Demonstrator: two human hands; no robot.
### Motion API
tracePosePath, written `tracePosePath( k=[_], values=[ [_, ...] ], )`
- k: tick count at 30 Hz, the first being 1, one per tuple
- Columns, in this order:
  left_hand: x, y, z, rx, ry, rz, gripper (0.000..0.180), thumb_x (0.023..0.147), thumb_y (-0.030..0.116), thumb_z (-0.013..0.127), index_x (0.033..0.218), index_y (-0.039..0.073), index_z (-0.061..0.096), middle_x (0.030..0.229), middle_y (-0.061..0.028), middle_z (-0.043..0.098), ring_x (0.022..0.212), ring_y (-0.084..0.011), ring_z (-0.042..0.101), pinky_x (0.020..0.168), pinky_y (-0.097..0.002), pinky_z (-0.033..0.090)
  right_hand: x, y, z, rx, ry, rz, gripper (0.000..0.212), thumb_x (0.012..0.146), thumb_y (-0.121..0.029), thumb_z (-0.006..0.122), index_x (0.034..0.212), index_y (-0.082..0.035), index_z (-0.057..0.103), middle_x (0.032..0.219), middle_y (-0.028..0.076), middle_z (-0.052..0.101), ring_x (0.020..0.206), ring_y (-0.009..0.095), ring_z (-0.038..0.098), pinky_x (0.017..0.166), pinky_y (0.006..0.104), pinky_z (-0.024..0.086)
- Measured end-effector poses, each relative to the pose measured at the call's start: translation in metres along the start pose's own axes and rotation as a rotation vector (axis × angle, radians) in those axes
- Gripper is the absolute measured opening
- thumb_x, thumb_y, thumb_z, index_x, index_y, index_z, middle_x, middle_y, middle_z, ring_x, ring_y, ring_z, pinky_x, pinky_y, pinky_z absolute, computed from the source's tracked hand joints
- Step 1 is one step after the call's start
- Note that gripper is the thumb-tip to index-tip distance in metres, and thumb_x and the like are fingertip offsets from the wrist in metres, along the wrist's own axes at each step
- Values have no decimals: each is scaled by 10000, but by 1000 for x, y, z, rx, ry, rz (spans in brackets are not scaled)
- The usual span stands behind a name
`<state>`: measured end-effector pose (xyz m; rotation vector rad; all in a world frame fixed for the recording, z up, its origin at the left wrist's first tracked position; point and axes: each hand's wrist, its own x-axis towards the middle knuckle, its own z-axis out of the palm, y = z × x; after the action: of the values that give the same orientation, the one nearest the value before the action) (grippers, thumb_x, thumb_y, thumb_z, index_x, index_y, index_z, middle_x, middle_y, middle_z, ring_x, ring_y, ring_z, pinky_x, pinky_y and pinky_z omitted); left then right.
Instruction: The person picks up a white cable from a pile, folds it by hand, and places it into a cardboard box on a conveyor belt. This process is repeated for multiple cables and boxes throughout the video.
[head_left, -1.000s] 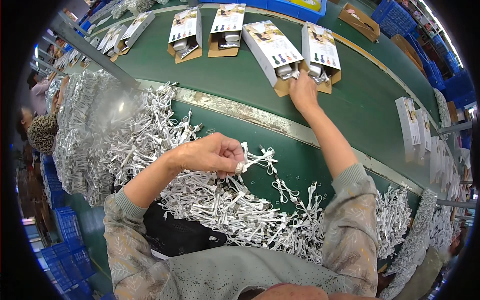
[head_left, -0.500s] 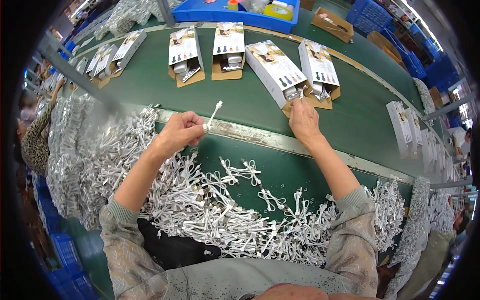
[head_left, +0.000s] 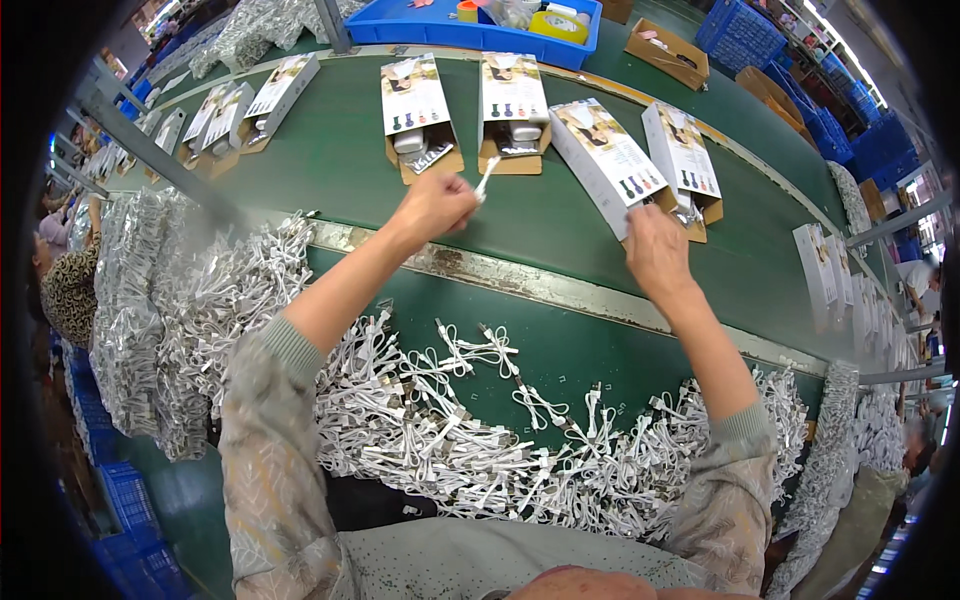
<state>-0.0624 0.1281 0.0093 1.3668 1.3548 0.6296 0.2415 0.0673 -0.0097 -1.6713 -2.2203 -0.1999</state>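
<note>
My left hand (head_left: pixel 438 208) is closed around a short white cable (head_left: pixel 487 178), whose plug end sticks up past the fingers. It hovers over the green belt, just below two white printed boxes with open ends, the left box (head_left: pixel 415 95) and the right box (head_left: pixel 512 90). My right hand (head_left: pixel 657 248) has its fingers bunched at the lower open end of a tilted white box (head_left: pixel 605 155); what they pinch is hidden. Beside that, another open box (head_left: pixel 683 150) has a brown flap folded out and a silvery packet showing inside.
A heap of bundled white cables (head_left: pixel 480 450) covers the near bench, with clear bags of more (head_left: pixel 140 320) at left. A metal rail (head_left: pixel 500 275) divides bench from belt. A blue tray (head_left: pixel 450 32) stands at the back. More boxes (head_left: pixel 225 115) sit further left and right.
The boxes have shifted to the right along the belt. My left hand has moved up and right with the cable, and my right hand has moved right, staying at the tilted box's open end.
</note>
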Motion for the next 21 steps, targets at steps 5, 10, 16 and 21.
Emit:
tracePosePath(
  k=[5,10,16,21],
  values=[
    [83,0,54,-200,116,-127,104,777,68,642,749,-24,602,658,-84,609,538,-153,576,492,-251,489,-22,-84,-20,561,-240,-141,120,796,-109,601,894,-39,611,837,149,615,794,335,609,708,409,497],
    [89,-13,74,-227,177,167,254,742,91,652,957,-42,633,830,-114,660,663,-157,589,626,-298,484,-50,-122,-19,540,-616,-95,282,780,-250,670,918,-10,613,804,146,632,747,311,620,672,399,491],
    [-22,-15,20,376,-214,357,267,775,131,607,986,-32,621,848,-163,661,776,-231,638,733,-333,497,-43,-115,-24,771,-720,137,159,769,-149,616,840,-7,627,730,132,654,695,275,642,658,363,497],
    [-92,-21,18,524,-346,314,241,752,106,619,969,0,613,904,-142,631,850,-296,622,751,-372,498,-52,-110,-28,847,-670,252,184,783,-177,623,846,-4,627,726,128,657,696,282,646,676,377,497]
  ],
)
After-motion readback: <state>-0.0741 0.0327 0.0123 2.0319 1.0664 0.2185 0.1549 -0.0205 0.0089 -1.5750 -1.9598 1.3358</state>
